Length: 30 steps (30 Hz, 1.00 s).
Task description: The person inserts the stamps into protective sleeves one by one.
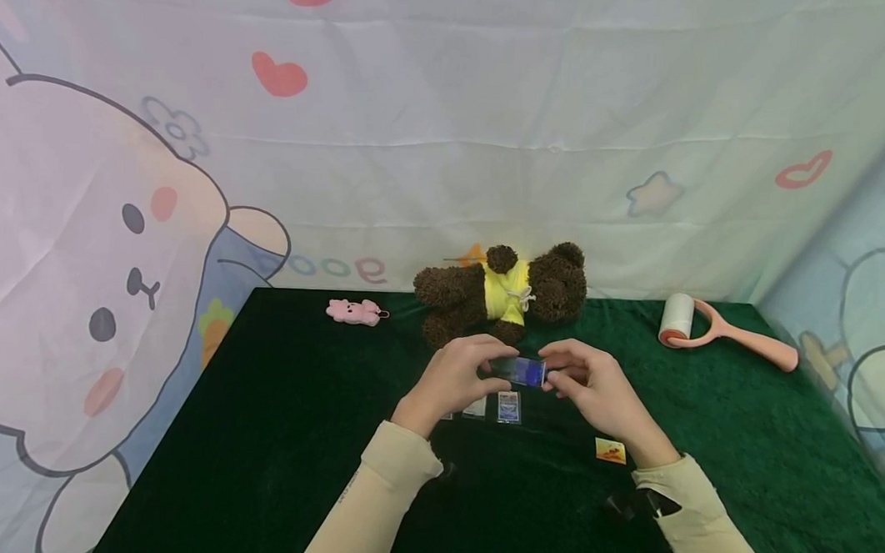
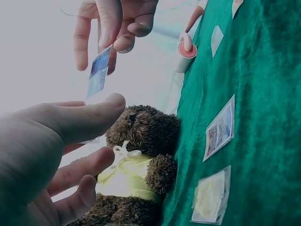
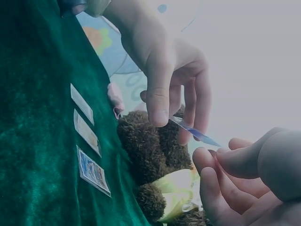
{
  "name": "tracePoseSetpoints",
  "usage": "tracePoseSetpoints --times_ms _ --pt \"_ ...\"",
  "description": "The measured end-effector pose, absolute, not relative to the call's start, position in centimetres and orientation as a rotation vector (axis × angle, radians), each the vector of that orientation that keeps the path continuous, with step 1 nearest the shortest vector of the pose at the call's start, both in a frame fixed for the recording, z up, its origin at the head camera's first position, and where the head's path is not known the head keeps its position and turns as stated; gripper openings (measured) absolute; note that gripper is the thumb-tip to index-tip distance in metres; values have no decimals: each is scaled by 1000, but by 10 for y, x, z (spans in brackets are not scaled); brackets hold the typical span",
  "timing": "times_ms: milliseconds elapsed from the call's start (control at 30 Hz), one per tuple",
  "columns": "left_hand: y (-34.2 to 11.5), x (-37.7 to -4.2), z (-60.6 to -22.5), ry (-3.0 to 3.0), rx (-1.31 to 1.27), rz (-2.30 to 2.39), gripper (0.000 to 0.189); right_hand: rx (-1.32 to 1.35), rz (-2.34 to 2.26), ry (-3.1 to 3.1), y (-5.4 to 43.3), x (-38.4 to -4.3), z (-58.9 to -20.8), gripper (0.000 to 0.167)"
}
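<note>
Between the two hands is a small blue card, with a clear, see-through part toward its left end that looks like a plastic sleeve. My left hand pinches the left end between thumb and fingers. At the opposite end, the thumb and fingertips of my right hand grip the edge. The card is held above the table, seen nearly edge-on in the right wrist view. Below it lie a sleeved blue card and a pale sleeved card. A third card is mostly hidden by my left hand in the head view.
A yellow-orange card lies by my right wrist on the green cloth. Behind the hands lies a brown teddy bear in a yellow top. A pink bear-shaped item is back left, a lint roller back right.
</note>
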<state>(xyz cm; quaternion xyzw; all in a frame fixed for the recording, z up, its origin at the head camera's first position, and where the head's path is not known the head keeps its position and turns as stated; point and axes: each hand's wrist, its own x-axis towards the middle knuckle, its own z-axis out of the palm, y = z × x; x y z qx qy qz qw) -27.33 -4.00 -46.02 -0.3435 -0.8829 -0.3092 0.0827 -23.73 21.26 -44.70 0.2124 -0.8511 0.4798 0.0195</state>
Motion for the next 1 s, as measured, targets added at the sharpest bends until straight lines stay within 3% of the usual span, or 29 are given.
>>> tracePoseSetpoints --times_ms 1000 --pt "-32 -271 -459 -2636 -1103 -943 45 663 1485 -2666 209 -238 -450 31"
